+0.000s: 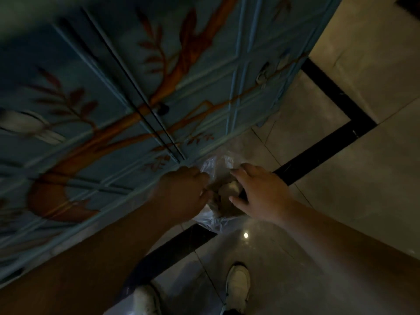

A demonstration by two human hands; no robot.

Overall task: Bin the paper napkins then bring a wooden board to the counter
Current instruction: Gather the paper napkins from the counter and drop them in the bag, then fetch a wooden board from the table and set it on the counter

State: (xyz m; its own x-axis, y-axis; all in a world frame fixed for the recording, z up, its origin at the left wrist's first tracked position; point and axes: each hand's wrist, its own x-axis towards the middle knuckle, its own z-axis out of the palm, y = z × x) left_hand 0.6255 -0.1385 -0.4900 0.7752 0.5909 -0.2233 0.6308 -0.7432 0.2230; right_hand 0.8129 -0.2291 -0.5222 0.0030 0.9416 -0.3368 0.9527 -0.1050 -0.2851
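Note:
A small bin lined with a clear plastic bag (212,220) stands on the floor against the blue cabinet. A crumpled white paper napkin (230,188) lies inside it on brownish waste. My left hand (184,189) grips the bag's rim on the left side. Over the right side of the opening, my right hand (261,194) hovers with its fingers spread and nothing in them. No wooden board is in view. The picture is dim and somewhat blurred.
A tall blue cabinet (127,92) painted with orange branches and white birds fills the left and top. The glossy tiled floor (341,201) has a black inlaid strip (327,142). My two white shoes (238,285) stand below the bin.

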